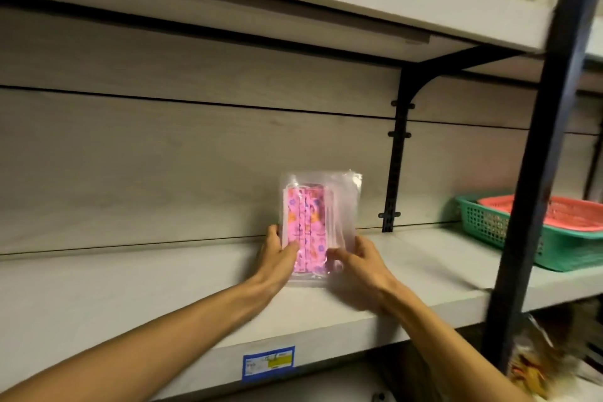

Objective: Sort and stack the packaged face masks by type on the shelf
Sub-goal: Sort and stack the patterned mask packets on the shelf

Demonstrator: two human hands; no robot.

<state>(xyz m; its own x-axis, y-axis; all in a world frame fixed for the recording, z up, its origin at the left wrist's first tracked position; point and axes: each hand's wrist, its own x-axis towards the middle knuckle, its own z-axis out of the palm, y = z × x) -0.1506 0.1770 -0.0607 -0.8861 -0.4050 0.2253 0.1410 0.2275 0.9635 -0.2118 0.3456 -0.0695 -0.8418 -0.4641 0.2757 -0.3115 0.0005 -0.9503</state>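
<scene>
Propping pink floral mask packet [311, 225] upright against back panel on shelf [130, 297]; left hand [277, 259] and right hand [359, 266] pinching lower edges. Risking forward slide: slippery plastic, narrow base.

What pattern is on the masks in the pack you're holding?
Pink with orange and purple flower-like prints, seen in the head view through the clear mask pack.
</scene>
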